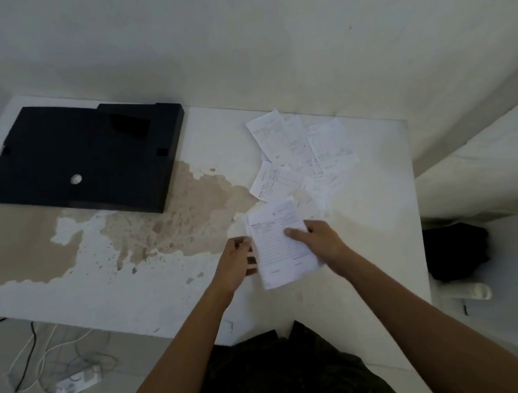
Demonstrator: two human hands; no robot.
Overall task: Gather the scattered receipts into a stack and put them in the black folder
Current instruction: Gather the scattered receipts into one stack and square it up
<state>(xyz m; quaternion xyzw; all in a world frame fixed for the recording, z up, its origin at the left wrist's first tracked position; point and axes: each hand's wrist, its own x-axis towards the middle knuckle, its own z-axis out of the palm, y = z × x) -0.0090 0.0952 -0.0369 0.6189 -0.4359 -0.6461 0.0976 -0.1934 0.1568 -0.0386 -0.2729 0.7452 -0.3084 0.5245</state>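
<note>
Overhead, worn white table [141,298] (peeling, brown patches).

White table [166,296] carried everything; top coating peeled in large irregular patch, tan underlayer exposed across left and centre; black folder [78,158] lay flat and closed at far left corner, near edge over peeled patch; loose receipts [298,159] lay overlapping at far right, printed faces up, well apart from folder; near strip of tabletop bare white with small chips.
</note>
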